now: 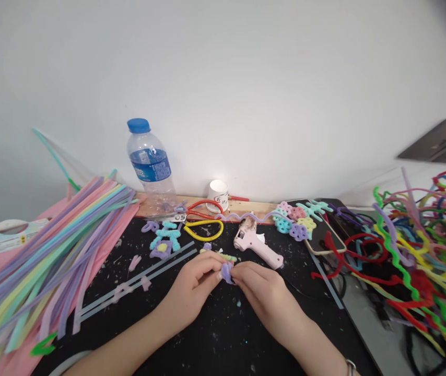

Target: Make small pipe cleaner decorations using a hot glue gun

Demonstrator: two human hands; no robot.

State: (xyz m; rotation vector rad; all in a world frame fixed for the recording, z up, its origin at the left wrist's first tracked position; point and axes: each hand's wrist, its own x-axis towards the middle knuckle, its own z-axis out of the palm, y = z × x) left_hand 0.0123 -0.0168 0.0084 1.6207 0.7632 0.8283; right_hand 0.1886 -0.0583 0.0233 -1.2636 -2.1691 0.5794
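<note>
Fingertips of the left hand (195,284) and right hand (260,287) pinch 1 small purple pipe-cleaner piece (226,271) between them, just in front of the pink glue gun (256,244). Judging by this grip, keeping both pinches close to the bend should give tighter, neater shaping above the black mat (223,339).

The fingers (223,270) of both hands cover most of the small purple piece (226,271) pinched between them, so its shape cannot be told, while far to their left the pastel pipe-cleaner bundle (43,261) and far to their right the bright tangle (430,250) run off the picture's edges.
</note>
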